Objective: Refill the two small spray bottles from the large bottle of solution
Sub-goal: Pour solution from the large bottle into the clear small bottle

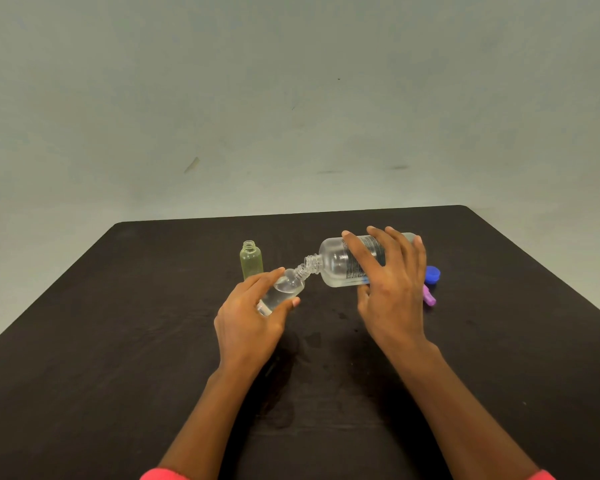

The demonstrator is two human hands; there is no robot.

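My right hand (pixel 390 289) grips the large clear bottle (pixel 336 263), tipped on its side with its open neck pointing left. My left hand (pixel 250 317) holds a small clear spray bottle (pixel 284 289), tilted so its open neck meets the large bottle's mouth. Clear liquid sits in the small bottle's lower part. A second small bottle (pixel 251 259), yellowish and uncapped, stands upright just behind my left hand.
A blue cap (pixel 432 274) and a purple spray top (pixel 429 296) lie on the dark table (pixel 118 341) to the right of my right hand. The table's far edge meets a pale wall. Pink sleeve cuffs show at the frame's bottom.
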